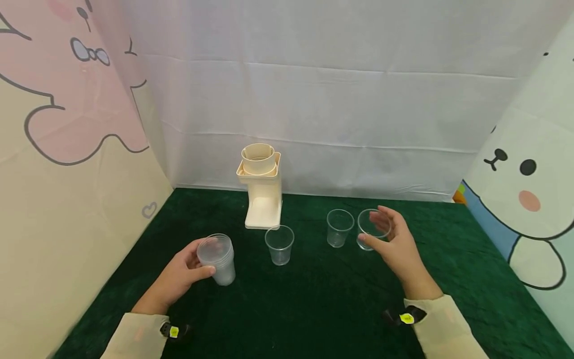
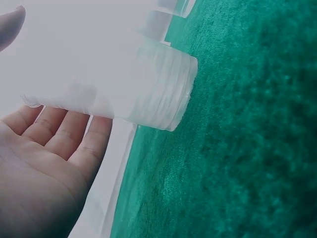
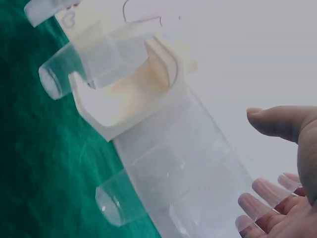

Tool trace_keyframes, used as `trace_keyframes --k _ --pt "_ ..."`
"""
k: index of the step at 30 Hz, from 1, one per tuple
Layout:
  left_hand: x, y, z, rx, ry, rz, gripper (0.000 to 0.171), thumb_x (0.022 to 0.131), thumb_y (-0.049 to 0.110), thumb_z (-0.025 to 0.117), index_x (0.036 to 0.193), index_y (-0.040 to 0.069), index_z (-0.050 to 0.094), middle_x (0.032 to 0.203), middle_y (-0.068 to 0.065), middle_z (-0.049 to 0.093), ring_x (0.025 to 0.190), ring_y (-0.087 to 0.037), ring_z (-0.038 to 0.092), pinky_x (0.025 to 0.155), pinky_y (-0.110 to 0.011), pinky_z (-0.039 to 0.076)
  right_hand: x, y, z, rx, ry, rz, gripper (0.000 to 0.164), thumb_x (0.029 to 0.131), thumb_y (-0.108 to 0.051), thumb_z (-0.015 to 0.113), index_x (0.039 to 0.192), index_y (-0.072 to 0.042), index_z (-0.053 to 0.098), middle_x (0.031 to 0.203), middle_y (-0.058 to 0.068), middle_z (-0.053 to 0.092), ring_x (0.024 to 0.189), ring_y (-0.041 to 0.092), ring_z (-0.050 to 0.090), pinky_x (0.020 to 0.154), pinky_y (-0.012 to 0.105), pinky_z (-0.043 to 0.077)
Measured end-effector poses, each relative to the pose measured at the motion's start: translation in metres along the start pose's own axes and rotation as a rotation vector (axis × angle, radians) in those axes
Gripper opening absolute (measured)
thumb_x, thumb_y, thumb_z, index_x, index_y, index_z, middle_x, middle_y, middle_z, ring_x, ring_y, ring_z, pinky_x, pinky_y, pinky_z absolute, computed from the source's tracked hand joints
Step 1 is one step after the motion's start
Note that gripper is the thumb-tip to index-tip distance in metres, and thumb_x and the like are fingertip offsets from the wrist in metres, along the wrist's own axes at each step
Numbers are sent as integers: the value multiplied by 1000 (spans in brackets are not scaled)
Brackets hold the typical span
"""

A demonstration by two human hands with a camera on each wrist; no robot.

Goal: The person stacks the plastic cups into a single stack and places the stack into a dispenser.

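Observation:
My left hand (image 1: 181, 271) holds a stack of clear plastic cups (image 1: 221, 271) at the left, thumb on the near side and fingers round the far left side. The left wrist view shows four fingers against the stacked cups (image 2: 163, 91), whose upper part is washed out. At the right, my right hand (image 1: 399, 247) reaches round a single clear plastic cup (image 1: 364, 244); thumb near the front, fingers behind and seen through it. Close to its left stands another cup (image 1: 338, 234). A third cup (image 1: 281, 252) stands between the hands.
A cream stand (image 1: 263, 207) with a round holder (image 1: 258, 159) on top stands at the back of the green cloth-covered table (image 1: 305, 309). A white curtain (image 1: 327, 109) hangs behind it. Printed cloth panels (image 1: 85, 209) enclose the sides.

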State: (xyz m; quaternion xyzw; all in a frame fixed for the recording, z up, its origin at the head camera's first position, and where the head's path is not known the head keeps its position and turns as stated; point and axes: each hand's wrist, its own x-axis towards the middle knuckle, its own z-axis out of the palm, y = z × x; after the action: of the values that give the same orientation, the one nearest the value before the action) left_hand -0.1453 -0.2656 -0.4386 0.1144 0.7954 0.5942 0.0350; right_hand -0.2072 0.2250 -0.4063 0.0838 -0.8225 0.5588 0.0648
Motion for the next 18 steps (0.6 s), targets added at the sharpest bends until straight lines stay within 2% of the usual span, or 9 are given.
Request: trace_keyframes --k 6,10,13,16,18 --pt "1 -2 -1 1 -5 -7 60 99 10 68 152 4 42 141 -24 52 118 -23 59 95 -22 49 -5 -13 4 86 -27 -18 88 93 -15 79 160 -5 22 153 16 45 143 33 40 115 61 29" --pt "1 -2 -1 -14 -8 0 60 98 8 68 151 2 42 141 -25 52 117 -21 60 95 -23 50 -9 -25 6 150 -67 -33 79 95 -8 75 157 -4 27 151 16 46 142 32 41 116 60 28" --pt "1 -1 -1 -15 -6 1 59 98 8 68 151 2 42 141 -25 52 116 -20 60 94 -23 50 -12 -33 8 195 -100 -37 73 96 -7 73 156 -6 31 151 16 46 140 28 42 116 43 35" --pt "2 0 -1 -9 -1 -1 59 98 8 69 151 3 43 140 -24 52 115 -18 60 94 -23 50 -16 -38 10 237 -129 -63 70 96 -5 72 154 -7 33 151 18 45 138 25 43 109 25 40" --pt "2 -1 -1 -7 -6 0 59 98 8 68 151 2 42 140 -25 52 115 -18 60 94 -23 50 -17 -40 13 258 -147 -81 70 96 -3 71 154 -7 33 151 19 45 138 24 44 107 20 40"
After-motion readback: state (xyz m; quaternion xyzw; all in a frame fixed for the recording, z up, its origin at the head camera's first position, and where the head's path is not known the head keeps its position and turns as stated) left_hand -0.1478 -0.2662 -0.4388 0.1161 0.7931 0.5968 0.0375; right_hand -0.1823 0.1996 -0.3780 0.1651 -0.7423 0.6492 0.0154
